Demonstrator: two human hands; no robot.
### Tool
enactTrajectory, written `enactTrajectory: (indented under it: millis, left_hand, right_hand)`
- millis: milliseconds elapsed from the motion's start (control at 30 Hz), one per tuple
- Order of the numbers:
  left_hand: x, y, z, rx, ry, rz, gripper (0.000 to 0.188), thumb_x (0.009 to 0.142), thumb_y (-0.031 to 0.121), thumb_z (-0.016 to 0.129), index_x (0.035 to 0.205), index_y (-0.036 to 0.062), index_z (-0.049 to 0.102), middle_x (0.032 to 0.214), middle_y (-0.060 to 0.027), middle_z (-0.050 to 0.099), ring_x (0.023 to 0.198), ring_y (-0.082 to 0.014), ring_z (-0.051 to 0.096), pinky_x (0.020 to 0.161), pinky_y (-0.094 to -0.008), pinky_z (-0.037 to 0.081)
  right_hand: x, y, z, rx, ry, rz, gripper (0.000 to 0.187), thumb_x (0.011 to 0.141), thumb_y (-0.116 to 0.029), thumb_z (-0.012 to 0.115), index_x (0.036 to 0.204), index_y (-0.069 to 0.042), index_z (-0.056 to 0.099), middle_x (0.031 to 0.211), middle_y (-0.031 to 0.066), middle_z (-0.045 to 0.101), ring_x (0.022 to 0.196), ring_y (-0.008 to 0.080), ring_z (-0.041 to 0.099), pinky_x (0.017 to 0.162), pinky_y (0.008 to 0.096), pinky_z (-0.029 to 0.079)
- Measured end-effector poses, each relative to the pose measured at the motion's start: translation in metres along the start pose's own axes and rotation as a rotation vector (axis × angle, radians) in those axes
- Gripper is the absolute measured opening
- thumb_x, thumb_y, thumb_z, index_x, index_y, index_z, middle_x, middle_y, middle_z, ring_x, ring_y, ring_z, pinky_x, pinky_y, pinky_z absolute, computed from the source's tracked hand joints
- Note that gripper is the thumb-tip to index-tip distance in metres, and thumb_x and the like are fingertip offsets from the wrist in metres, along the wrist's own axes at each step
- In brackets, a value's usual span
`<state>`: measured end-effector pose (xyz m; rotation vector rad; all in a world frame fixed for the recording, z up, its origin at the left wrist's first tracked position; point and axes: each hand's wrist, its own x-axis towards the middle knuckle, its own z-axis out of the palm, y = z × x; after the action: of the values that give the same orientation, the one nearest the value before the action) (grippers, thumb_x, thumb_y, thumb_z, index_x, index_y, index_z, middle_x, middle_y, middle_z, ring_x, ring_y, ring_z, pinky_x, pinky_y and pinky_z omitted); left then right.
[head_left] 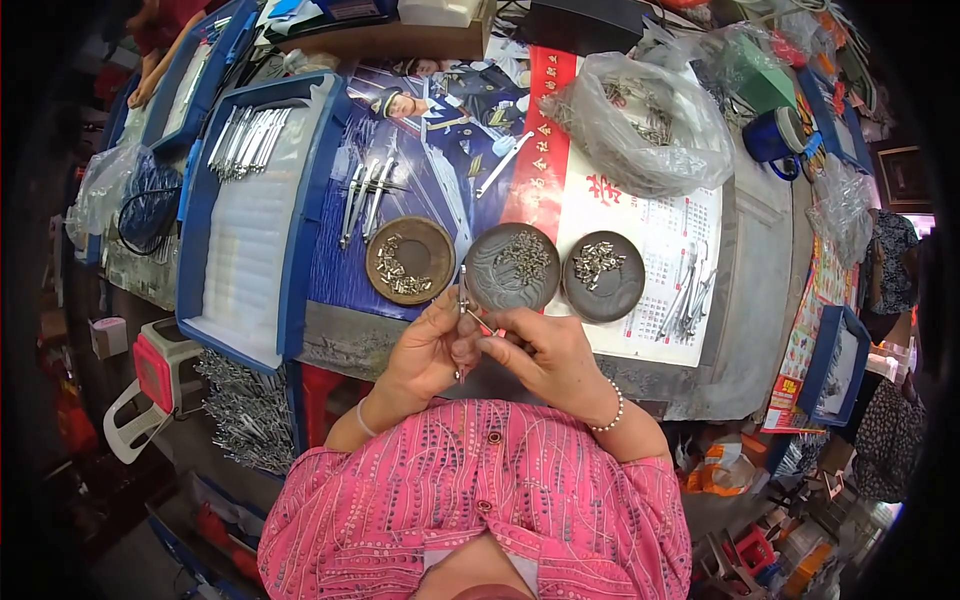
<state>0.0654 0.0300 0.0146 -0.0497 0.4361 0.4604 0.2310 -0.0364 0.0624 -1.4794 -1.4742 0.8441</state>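
Observation:
My left hand [422,350] is closed around a slim silver metal piece [462,284], whose ends stick out above and below the fingers. My right hand [548,352] pinches a thin tool with a red part [486,327], its tip at that metal piece; the tool's exact kind is unclear. Just beyond both hands stand a brown round dish [374,250] and two dark ones, the middle dish [486,290] and the right dish [604,309]. Each dish holds small metal parts, such as the short shiny pieces [598,262] in the right one.
On the left, a blue tray [190,270] holds a row of silver strips [247,142]. More strips [370,195] lie on the poster, others [690,295] on the calendar sheet. Beyond sits a clear plastic bag [640,130]. A blue mug [772,138] stands far right. Another person's arm [160,70] shows far left.

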Motion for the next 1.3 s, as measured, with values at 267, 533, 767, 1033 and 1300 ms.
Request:
enactTrajectory:
  millis: [267,533,767,1033,1300]
  left_hand:
    - [0.001,0.0,0.001,0.146,-0.012,0.093,0.015,0.089,0.015,0.051,0.104,0.0105,0.05,0.074,-0.0048,0.054,0.059,-0.0118,0.051,0.05,-0.0225,0.042]
    - [0.0,0.0,0.011,0.626,0.06,0.292,0.008,0.086,0.01,0.056,0.092,0.0072,0.051,0.074,-0.0064,0.061,0.058,-0.0101,0.057,0.049,-0.0182,0.042]
    - [-0.012,0.002,0.019,0.643,0.005,0.171,0.008,0.083,0.004,0.058,0.087,0.0031,0.051,0.077,-0.0084,0.059,0.065,-0.0139,0.058,0.056,-0.0234,0.049]
    - [-0.012,0.008,0.012,0.799,0.014,0.059,0.007,0.083,0.001,0.058,0.088,0.0027,0.053,0.081,-0.0046,0.056,0.064,-0.0104,0.057,0.056,-0.0206,0.048]
    - [-0.021,-0.002,0.012,0.788,-0.02,0.102,0.007,0.085,0.0,0.054,0.092,-0.0002,0.055,0.086,-0.0065,0.055,0.069,-0.0112,0.057,0.059,-0.0225,0.05]
  right_hand:
    - [0.004,0.0,-0.002,-0.048,-0.019,-0.016,0.02,0.077,-0.015,0.067,0.089,-0.001,0.061,0.063,0.012,0.059,0.051,0.0189,0.059,0.046,0.0268,0.044]
    - [0.003,0.002,-0.004,-0.005,-0.079,0.026,0.02,0.077,-0.014,0.067,0.088,0.0,0.059,0.061,0.0115,0.057,0.049,0.0175,0.057,0.045,0.0263,0.04]
    - [-0.014,0.013,-0.011,0.187,-0.157,0.191,0.019,0.076,-0.01,0.068,0.086,0.002,0.057,0.058,0.0031,0.056,0.053,0.0036,0.051,0.046,0.0217,0.038]
    - [-0.021,0.008,0.003,0.469,-0.163,0.447,0.021,0.076,-0.011,0.069,0.086,0.002,0.057,0.059,0.0044,0.057,0.055,0.0043,0.054,0.046,0.0224,0.04]
    - [-0.016,0.001,0.003,0.136,-0.091,0.199,0.017,0.077,-0.014,0.068,0.08,0.001,0.06,0.057,0.008,0.058,0.05,0.0118,0.057,0.045,0.0246,0.041]
